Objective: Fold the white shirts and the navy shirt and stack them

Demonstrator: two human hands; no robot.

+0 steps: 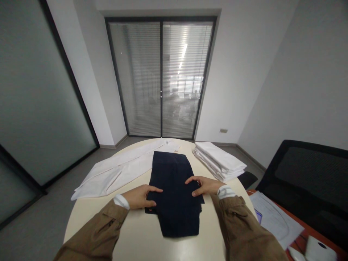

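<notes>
A folded navy garment [174,181] lies flat on the round cream table [136,232] in front of me, its lower part narrower and uneven layers showing at the sides. At its left edge rests my left hand [139,197], index finger and thumb spread on the dark cloth. My right hand [206,186] lies over the right edge, thumb and index finger apart on top of the fabric. The remaining fingers of both hands are mostly hidden. I cannot tell which kind of garment it is.
Left of the navy cloth, a long white garment [116,170] is spread out. A stack of folded white cloth [219,159] sits at the table's right edge. A black mesh chair [307,188] and a reddish-brown desk with papers [274,214] stand at the right.
</notes>
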